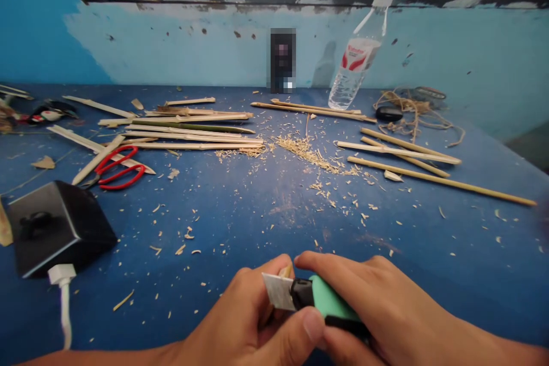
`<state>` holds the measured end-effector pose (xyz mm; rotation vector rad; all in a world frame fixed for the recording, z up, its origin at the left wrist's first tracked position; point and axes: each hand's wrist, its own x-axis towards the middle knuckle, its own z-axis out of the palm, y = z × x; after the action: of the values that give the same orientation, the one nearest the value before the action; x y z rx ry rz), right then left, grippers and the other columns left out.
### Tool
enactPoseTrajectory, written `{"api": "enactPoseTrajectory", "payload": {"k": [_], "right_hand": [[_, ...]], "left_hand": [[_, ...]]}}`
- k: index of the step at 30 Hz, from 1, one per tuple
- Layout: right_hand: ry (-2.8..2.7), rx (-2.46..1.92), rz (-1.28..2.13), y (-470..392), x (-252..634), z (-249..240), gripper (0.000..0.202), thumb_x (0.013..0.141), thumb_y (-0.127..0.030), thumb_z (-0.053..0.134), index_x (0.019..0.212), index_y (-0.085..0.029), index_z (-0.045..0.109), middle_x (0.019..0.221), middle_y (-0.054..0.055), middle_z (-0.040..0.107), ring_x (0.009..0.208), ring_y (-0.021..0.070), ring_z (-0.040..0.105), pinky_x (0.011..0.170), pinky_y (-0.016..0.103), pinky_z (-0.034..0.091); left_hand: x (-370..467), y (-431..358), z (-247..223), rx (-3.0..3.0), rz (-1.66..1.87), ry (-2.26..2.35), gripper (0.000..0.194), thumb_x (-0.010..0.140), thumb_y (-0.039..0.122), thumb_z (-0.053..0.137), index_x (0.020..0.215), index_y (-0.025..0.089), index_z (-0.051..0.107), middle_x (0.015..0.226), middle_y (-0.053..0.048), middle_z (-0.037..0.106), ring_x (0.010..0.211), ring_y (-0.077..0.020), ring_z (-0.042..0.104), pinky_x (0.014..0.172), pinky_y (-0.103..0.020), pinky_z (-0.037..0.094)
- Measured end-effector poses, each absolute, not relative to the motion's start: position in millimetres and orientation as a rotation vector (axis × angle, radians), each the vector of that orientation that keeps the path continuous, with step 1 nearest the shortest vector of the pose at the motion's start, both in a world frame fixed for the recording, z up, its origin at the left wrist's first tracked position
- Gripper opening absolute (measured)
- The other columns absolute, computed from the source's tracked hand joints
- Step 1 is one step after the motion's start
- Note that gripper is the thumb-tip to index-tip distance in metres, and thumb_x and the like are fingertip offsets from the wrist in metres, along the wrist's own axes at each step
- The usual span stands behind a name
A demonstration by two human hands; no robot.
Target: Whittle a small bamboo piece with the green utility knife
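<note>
My right hand [364,291] is closed round a utility knife with a mint-green and black handle [332,300]. Its wide blade [278,291] points left, over the fingers of my left hand [253,309]. Pinched in my left hand is a small piece of bamboo [286,270]; only its pale end shows beside the blade, the rest hidden by fingers and knife. My left thumb lies against the front of the knife. Both hands are together at the near edge of the view.
Split bamboo strips [193,134] lie at back left, near red-handled scissors [122,168]. A black box [64,229] with a white cable stands left. Shavings [304,148] cover the middle. Bamboo sticks [429,174], twine [416,111] and a water bottle [358,60] are right.
</note>
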<state>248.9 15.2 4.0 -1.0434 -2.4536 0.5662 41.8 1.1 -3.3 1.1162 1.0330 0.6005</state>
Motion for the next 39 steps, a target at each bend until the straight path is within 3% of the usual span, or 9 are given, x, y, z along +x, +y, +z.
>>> {"api": "enactPoseTrajectory", "payload": {"k": [10,16,21,24,28,30,35,37,39], "right_hand": [[-2.401,-1.195,0.387,7.3,243.9,-1.4,0.043,0.115,-0.045,0.026,0.127,-0.018,0.056,0.100,0.004,0.081,0.070,0.0225,0.079,0.052,0.035,0.058],[-2.244,-1.322,0.577,22.9,254.2,-4.3,0.030,0.110,-0.039,0.043,0.126,-0.019,0.057,0.094,0.005,0.078,0.069,0.0199,0.074,0.058,0.030,0.051],[-1.955,-1.312,1.154,34.7,262.3,9.6,0.030,0.102,-0.049,0.062,0.090,-0.022,0.055,0.070,-0.007,0.049,0.062,0.0115,0.043,0.056,0.024,0.034],[-1.760,-1.118,1.585,26.8,254.8,14.7,0.036,0.092,-0.050,0.076,0.091,-0.022,0.054,0.075,-0.007,0.044,0.066,0.0100,0.039,0.057,0.021,0.035],[-1.482,-0.924,1.994,15.3,239.3,12.6,0.045,0.091,-0.054,0.077,0.116,-0.022,0.057,0.079,-0.007,0.048,0.065,0.0099,0.046,0.061,0.022,0.045],[-1.473,-0.884,2.009,13.4,232.9,9.8,0.044,0.087,-0.051,0.081,0.108,-0.020,0.058,0.078,-0.007,0.052,0.065,0.0097,0.046,0.061,0.022,0.043],[-1.421,-1.026,1.866,9.1,242.9,12.6,0.044,0.082,-0.055,0.081,0.090,-0.022,0.052,0.066,-0.007,0.052,0.058,0.0103,0.045,0.053,0.021,0.037],[-1.342,-1.150,1.853,4.7,260.6,17.4,0.050,0.080,-0.062,0.079,0.097,-0.023,0.053,0.064,-0.008,0.050,0.052,0.0107,0.043,0.048,0.022,0.036],[-1.275,-1.302,1.756,-0.4,281.0,19.8,0.052,0.079,-0.060,0.082,0.106,-0.024,0.055,0.064,-0.008,0.050,0.052,0.0112,0.044,0.048,0.022,0.034]], "left_hand": [[41.5,12.5,-13.1,1.020,0.599,0.839,0.043,0.097,0.066,0.063,0.101,0.023,0.067,0.095,-0.001,0.062,0.091,-0.0158,0.053,0.085,-0.024,0.047],[35.4,13.7,-10.6,1.114,0.539,0.928,0.054,0.098,0.065,0.060,0.071,0.021,0.042,0.060,0.008,0.028,0.056,-0.0102,0.026,0.051,-0.022,0.026],[31.1,15.9,4.8,0.930,0.458,0.735,0.055,0.092,0.062,0.070,0.075,0.024,0.036,0.055,0.012,0.025,0.043,-0.0054,0.016,0.041,-0.020,0.015],[32.3,26.7,35.6,0.714,0.679,0.655,0.040,0.096,0.053,0.063,0.079,0.023,0.043,0.057,0.011,0.026,0.046,-0.0069,0.014,0.043,-0.019,0.019],[43.1,51.7,75.8,0.627,1.210,0.673,0.032,0.096,0.040,0.041,0.075,0.019,0.051,0.061,0.006,0.028,0.050,-0.0095,0.024,0.046,-0.020,0.031],[50.3,63.1,80.2,0.572,1.378,0.662,0.037,0.099,0.041,0.037,0.073,0.018,0.050,0.063,0.004,0.031,0.052,-0.0100,0.034,0.051,-0.021,0.041],[31.4,54.8,61.9,0.892,1.286,0.907,0.040,0.095,0.053,0.056,0.104,0.016,0.066,0.104,-0.012,0.072,0.098,-0.0238,0.070,0.091,-0.034,0.058],[0.8,33.3,59.7,0.966,1.125,1.088,0.039,0.088,0.039,0.076,0.117,0.015,0.069,0.119,-0.015,0.073,0.102,-0.0291,0.072,0.091,-0.039,0.057],[-38.2,9.5,62.2,1.474,1.072,1.566,0.036,0.082,0.040,0.083,0.112,0.022,0.073,0.103,-0.005,0.077,0.090,-0.0243,0.072,0.083,-0.031,0.054]]}}
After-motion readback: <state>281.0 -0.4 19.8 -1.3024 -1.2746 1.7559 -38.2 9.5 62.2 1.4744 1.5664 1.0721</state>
